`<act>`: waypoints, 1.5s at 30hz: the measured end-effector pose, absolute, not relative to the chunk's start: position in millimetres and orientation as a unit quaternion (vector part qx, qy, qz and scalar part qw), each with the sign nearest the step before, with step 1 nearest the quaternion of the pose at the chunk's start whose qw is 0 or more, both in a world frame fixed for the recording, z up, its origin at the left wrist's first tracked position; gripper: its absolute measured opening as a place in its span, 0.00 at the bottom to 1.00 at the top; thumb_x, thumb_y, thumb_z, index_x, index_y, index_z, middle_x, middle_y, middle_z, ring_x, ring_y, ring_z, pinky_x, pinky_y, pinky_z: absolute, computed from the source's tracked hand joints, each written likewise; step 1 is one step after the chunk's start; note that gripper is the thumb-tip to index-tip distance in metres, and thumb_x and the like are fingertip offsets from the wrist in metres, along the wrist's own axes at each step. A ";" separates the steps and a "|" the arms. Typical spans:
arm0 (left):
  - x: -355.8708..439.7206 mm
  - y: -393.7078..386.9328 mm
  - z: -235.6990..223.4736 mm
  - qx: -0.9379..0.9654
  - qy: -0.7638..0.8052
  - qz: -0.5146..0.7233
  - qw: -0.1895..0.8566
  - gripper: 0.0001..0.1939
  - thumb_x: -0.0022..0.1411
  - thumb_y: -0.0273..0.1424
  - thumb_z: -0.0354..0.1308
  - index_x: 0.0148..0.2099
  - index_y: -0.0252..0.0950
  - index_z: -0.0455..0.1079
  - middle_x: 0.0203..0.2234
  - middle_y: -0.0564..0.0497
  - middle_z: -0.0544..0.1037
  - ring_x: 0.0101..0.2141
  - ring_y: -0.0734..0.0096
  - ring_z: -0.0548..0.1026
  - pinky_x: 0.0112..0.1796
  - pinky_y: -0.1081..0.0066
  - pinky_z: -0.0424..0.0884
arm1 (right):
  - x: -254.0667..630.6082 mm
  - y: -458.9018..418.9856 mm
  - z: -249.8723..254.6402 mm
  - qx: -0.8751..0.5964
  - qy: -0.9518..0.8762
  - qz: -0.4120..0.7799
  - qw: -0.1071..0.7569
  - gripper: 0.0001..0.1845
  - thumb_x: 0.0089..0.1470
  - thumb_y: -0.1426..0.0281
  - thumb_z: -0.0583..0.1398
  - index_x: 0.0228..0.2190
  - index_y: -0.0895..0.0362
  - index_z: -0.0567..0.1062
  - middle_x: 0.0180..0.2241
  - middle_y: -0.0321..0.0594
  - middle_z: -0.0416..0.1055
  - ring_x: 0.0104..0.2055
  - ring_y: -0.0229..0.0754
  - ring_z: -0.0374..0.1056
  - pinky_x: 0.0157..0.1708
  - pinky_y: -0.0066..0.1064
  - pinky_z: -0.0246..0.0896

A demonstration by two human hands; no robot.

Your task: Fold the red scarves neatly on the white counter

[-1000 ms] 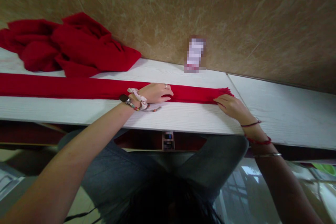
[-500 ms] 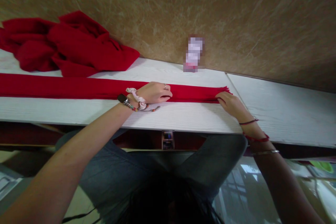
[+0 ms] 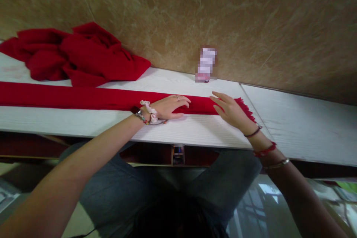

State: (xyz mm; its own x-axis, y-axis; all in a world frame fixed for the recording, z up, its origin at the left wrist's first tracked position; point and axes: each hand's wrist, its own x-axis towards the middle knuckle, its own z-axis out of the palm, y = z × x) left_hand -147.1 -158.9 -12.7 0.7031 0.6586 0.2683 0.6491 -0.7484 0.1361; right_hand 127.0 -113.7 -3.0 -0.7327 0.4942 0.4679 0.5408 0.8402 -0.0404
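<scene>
A long red scarf [image 3: 69, 96] lies folded into a narrow strip along the white table [image 3: 195, 134], its fringed end at the right. My left hand [image 3: 170, 106] rests flat on the strip near its middle, fingers stretched out. My right hand [image 3: 230, 109] lies open on the scarf close to the fringe, fingers spread and pointing left. Neither hand grips the cloth.
A crumpled heap of red cloth [image 3: 75, 55] sits at the back left against the brown marbled wall. A small blurred-out object [image 3: 206, 65] stands at the wall behind my hands. A seam separates this table from another white table [image 3: 306, 119] to the right.
My right hand has let go of the fringed end and slid left along the scarf, opening flat. My left hand has stayed in place, its fingers a little more stretched.
</scene>
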 end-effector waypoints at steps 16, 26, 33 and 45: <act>-151.2 -156.6 -18.1 0.926 0.370 0.050 0.052 0.24 0.66 0.42 0.40 0.62 0.46 0.48 0.61 0.51 0.51 0.60 0.68 0.49 0.56 0.62 0.45 | 115.8 -102.7 -36.9 -0.343 -0.936 -0.032 0.068 0.26 0.60 0.61 0.42 0.59 0.52 0.52 0.60 0.45 0.50 0.61 0.54 0.46 0.52 0.57 0.49; -151.8 -151.4 -27.0 0.912 0.408 0.041 -0.001 0.23 0.67 0.41 0.38 0.62 0.46 0.49 0.61 0.51 0.50 0.60 0.66 0.46 0.55 0.61 0.44 | 198.2 -55.5 -57.4 -0.379 -0.918 -0.054 0.104 0.24 0.60 0.65 0.44 0.57 0.53 0.56 0.58 0.49 0.55 0.59 0.51 0.52 0.50 0.54 0.53; -149.3 -149.7 -28.8 0.920 0.389 0.045 -0.018 0.21 0.66 0.40 0.40 0.61 0.46 0.52 0.60 0.52 0.54 0.60 0.66 0.48 0.55 0.61 0.46 | 239.3 -25.8 -41.6 -0.318 -0.938 -0.053 0.129 0.18 0.56 0.71 0.52 0.48 0.60 0.70 0.48 0.53 0.68 0.50 0.46 0.65 0.45 0.34 0.62; -148.8 -153.1 -15.7 0.913 0.387 0.090 -0.090 0.15 0.63 0.34 0.47 0.48 0.36 0.68 0.45 0.47 0.70 0.40 0.69 0.70 0.42 0.69 0.63 | 108.9 -93.8 -17.7 -0.191 -0.969 0.056 0.146 0.18 0.55 0.71 0.54 0.48 0.55 0.69 0.50 0.44 0.67 0.52 0.44 0.61 0.51 0.44 0.59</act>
State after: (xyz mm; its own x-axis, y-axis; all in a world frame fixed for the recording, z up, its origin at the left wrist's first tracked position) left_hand -148.8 -153.1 -15.7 0.6834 0.6914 0.2346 0.7238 -0.6836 -0.0937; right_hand 108.9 -93.8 -17.7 -0.8848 0.3856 0.2617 0.3531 0.9212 -0.1634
